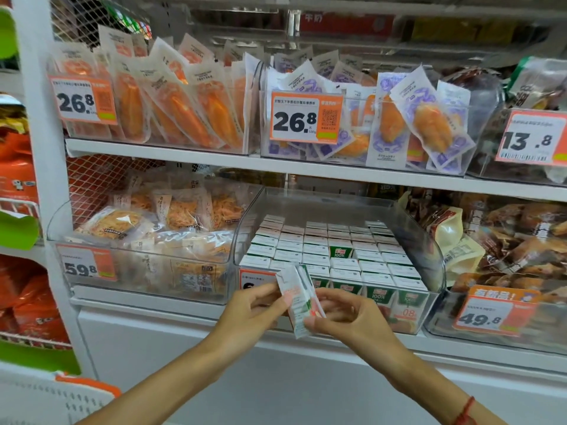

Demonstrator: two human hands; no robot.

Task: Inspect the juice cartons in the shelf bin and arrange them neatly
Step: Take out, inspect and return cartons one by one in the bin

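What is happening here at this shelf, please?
A person stands at a store shelf and holds one small juice carton in front of a clear shelf bin. The left hand grips its left side and the right hand pinches its right side, so it seems to be under inspection. The other cartons stand in tidy rows inside the bin, with a gap in one middle row where a green side shows. Snack packs fill the neighbouring bins.

Price tag (256, 279) on juice bin half hidden behind held carton (299, 300); small label print unreadable.
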